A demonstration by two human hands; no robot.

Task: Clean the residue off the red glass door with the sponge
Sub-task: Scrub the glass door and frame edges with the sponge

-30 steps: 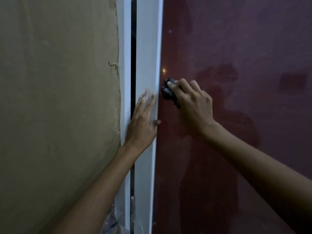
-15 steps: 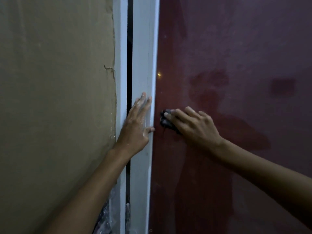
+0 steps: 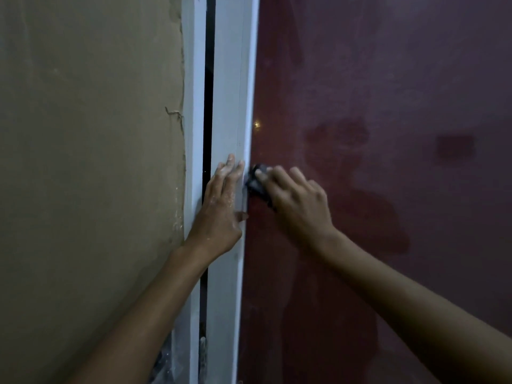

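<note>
The person is standing close to the red glass door [image 3: 388, 189], both bare arms reaching forward. The right hand [image 3: 293, 200] is gripping a dark sponge [image 3: 256, 184], fingers curled over it, and is pressing it against the glass just beside the white door frame [image 3: 230, 92]. The left hand [image 3: 221, 206] is lying flat on that frame, fingers straight and together, holding nothing, with wet white flecks showing on its knuckles. The glass is looking hazy, with darker smeared patches to the right of the sponge. A tan plastered wall [image 3: 83, 162] is filling the left side, its edge cracked beside the frame
</note>
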